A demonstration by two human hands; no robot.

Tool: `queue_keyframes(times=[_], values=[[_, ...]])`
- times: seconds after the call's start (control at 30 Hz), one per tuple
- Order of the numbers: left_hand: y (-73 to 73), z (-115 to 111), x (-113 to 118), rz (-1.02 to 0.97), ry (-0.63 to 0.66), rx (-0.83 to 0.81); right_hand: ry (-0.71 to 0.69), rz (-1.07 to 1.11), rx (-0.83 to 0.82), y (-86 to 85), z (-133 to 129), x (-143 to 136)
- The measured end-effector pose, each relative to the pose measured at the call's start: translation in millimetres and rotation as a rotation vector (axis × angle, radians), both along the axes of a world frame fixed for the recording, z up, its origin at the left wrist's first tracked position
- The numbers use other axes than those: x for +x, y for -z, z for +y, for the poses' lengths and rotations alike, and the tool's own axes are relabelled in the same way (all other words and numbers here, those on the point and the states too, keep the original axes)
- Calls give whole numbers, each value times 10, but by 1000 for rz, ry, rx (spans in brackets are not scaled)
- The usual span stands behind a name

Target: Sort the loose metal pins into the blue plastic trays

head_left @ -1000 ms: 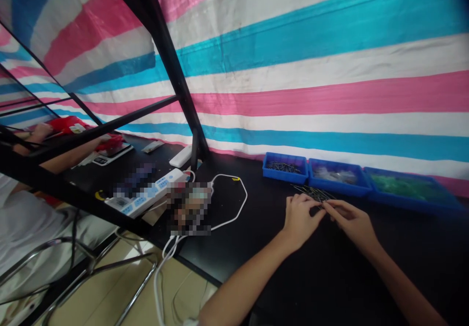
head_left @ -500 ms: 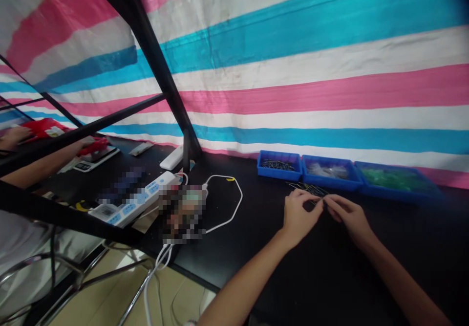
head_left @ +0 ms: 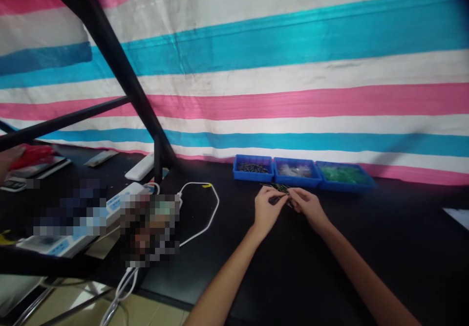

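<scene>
1. Left forearm (head_left: pixel 232 272), bare, slanting up and rightward from the lower edge.
2. Left hand (head_left: pixel 266 209), curled, thumb and forefinger rounded into a loop.
3. Right forearm (head_left: pixel 362 270), bare, slanting up and leftward.
4. Right hand (head_left: pixel 311 208), fingers (head_left: pixel 299 195) bent, tips just beside the left thumb.

workshop — striped tarp wall (head_left: pixel 293 103), blue parts bins (head_left: pixel 297 182)

My tabletop (head_left: pixel 293 272), black. Upon it: blue trays, three, in a row along the far side: left tray (head_left: pixel 252 176), middle tray (head_left: pixel 297 183), right tray (head_left: pixel 340 187). Thin sticks (head_left: pixel 280 188), bunched just in front, partly hidden from me. White cable (head_left: pixel 218 202), looped, yellow tag (head_left: pixel 207 185). Object (head_left: pixel 151 228), blurred out, beside cable. White flat piece (head_left: pixel 459 215), far to my right.
</scene>
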State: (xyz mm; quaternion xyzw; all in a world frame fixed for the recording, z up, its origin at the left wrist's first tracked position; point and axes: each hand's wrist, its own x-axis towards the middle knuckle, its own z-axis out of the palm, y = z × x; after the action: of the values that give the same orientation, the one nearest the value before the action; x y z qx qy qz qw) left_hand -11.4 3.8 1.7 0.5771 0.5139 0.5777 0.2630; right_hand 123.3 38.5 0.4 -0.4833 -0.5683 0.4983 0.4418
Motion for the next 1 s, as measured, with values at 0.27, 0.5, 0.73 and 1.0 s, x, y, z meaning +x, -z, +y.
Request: queue_keyframes(times=[0.27, 0.5, 0.73, 1.0], values=[[78, 79, -164, 26, -178, -32, -27, 38, 50, -365, 338, -331], [-51, 27, -356, 362, -382, -147, -110, 34, 79, -462, 297, -358], [-252, -227, -869, 709, -905, -376, -13, -168, 7, -75, 14, 265], [-248, -545, -1329, 858, -1225, -585, 202, -78, -126, 160, -51, 765]])
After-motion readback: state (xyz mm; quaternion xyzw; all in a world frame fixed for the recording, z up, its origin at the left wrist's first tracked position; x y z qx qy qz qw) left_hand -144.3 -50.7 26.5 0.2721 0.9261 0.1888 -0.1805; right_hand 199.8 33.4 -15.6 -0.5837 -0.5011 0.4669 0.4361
